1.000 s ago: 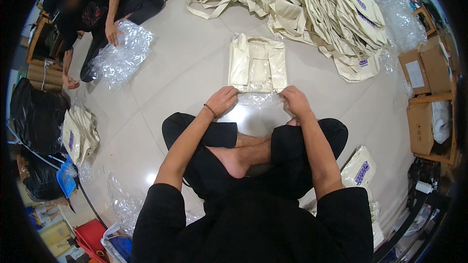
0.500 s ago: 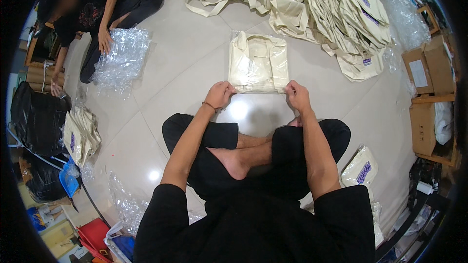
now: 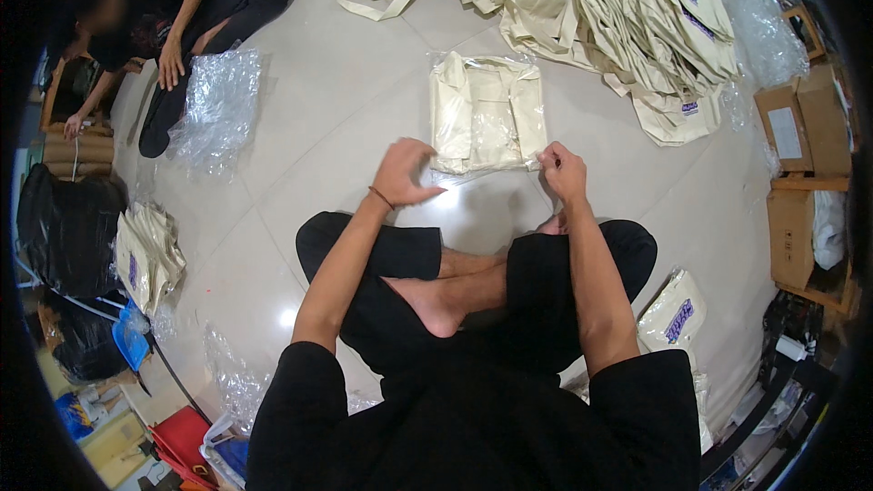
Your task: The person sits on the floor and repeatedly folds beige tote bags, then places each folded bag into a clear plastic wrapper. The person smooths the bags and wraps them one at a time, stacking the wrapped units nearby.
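You sit cross-legged on the tiled floor [image 3: 300, 100], with a folded cream tote in a clear bag [image 3: 488, 112] lying flat just beyond your knees, its near edge toward you. Your right hand [image 3: 564, 170] pinches the bag's near right corner between closed fingers, while your left hand [image 3: 405, 173] hovers loosely open, grasping nothing, just beside the near left corner. A pile of loose totes [image 3: 627, 18] lies far right, and another person [image 3: 155, 18] sits far left beside crumpled plastic [image 3: 214, 109].
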`<state>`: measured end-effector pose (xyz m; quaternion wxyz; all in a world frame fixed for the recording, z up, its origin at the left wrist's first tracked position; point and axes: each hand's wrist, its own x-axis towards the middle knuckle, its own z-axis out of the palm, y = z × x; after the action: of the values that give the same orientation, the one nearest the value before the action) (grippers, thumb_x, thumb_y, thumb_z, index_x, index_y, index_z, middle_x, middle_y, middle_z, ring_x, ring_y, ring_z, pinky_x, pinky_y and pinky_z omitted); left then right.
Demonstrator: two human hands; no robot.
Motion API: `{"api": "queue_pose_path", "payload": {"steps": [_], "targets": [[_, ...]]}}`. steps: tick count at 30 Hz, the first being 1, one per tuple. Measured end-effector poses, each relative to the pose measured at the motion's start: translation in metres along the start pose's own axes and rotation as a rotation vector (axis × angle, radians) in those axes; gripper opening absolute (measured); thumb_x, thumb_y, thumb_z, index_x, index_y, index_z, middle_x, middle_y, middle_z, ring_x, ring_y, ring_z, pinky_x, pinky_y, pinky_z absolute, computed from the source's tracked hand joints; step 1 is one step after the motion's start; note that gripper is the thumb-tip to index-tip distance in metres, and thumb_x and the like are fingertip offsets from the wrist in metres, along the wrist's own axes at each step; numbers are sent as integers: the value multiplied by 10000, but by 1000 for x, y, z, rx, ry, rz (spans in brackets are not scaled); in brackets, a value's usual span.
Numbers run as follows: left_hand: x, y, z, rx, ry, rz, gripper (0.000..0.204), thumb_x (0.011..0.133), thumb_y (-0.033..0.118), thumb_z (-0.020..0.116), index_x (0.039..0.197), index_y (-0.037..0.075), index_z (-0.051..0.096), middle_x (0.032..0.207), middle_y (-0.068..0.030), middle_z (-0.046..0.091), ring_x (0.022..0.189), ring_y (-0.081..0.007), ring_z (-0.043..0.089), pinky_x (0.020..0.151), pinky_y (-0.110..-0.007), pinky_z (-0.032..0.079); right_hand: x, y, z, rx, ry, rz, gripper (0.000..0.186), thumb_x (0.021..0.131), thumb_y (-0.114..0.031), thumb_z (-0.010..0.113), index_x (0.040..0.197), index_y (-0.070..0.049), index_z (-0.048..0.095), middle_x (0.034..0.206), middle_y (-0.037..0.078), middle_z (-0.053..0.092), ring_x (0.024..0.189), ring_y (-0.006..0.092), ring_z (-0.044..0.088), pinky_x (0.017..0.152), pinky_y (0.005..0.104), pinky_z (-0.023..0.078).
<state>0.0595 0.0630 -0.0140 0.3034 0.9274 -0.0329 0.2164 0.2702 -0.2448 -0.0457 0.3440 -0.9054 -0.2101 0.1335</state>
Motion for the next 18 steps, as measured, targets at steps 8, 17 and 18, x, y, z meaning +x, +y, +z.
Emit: {"api": "queue_pose_path", "payload": {"steps": [8, 17, 18], "targets": [[-4, 4, 28, 150, -196, 155, 233, 912, 292, 739, 967, 78, 666, 960, -101, 656, 955, -321, 633, 874, -419, 510, 1, -10, -4, -38, -44, 45, 208, 932, -300, 686, 947, -94, 670, 831, 199, 710, 849, 437, 676, 765, 513, 507], [-7, -18, 47, -33, -148, -366, 155, 943, 218, 688, 959, 70, 732, 838, -166, 714, 795, -376, 697, 754, -440, 564, -1, -8, 0, -80, -34, 31, 198, 941, -297, 671, 974, -103, 666, 821, 221, 695, 855, 460, 667, 782, 541, 500], [-4, -18, 49, -89, -118, -426, 167, 943, 224, 688, 956, 66, 742, 821, -175, 723, 775, -389, 703, 741, -442, 569, -1, -8, 0, -85, -31, 32, 197, 942, -298, 669, 976, -104, 665, 823, 223, 695, 857, 463, 666, 785, 543, 500]]}}
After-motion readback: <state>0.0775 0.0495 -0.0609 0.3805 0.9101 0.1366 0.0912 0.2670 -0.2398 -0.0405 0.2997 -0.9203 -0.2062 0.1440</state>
